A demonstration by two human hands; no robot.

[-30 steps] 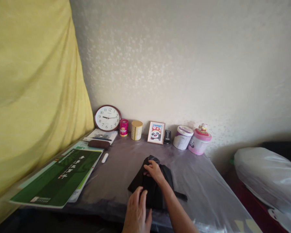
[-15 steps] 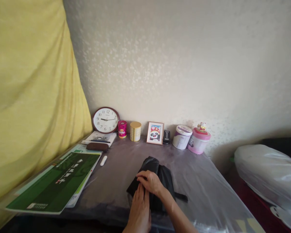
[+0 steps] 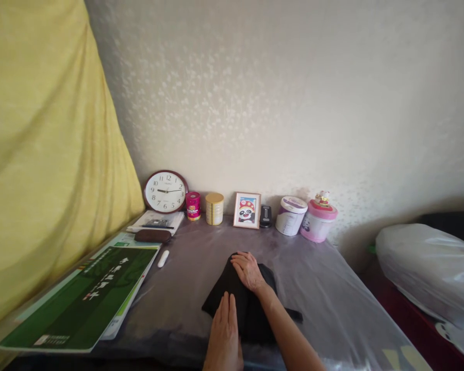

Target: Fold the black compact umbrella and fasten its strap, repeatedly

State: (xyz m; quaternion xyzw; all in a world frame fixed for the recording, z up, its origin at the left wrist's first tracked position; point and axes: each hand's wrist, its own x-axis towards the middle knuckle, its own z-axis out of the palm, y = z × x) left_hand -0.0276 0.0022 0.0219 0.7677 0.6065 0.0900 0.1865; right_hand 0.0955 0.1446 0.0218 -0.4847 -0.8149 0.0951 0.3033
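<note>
- The black folded cloth [image 3: 251, 315] is on the gray desk [image 3: 328, 293], in the lower middle of the frame.
- The step in hand looks like pressing and smoothing the cloth down flat.
- The left hand [image 3: 224, 330] is at the bottom middle. Its grip is flat, with the fingers straight and close together, resting on the near left part of the cloth.
- The right hand [image 3: 249, 271] is a bit higher and to the right. Its grip is loose and spread over the top end of the cloth, and I see nothing pinched in it. Its palm side is hidden.
- I think the next move calls for soft, flat hands, so that the folds do not slip or bunch up.
- The cloth looks thin, soft and all black. It has a pointy corner on its left side, and the hands and right arm hide much of it.
- A skinny black strap [image 3: 294, 315] pokes out from its right side, lying on the desk.
</note>
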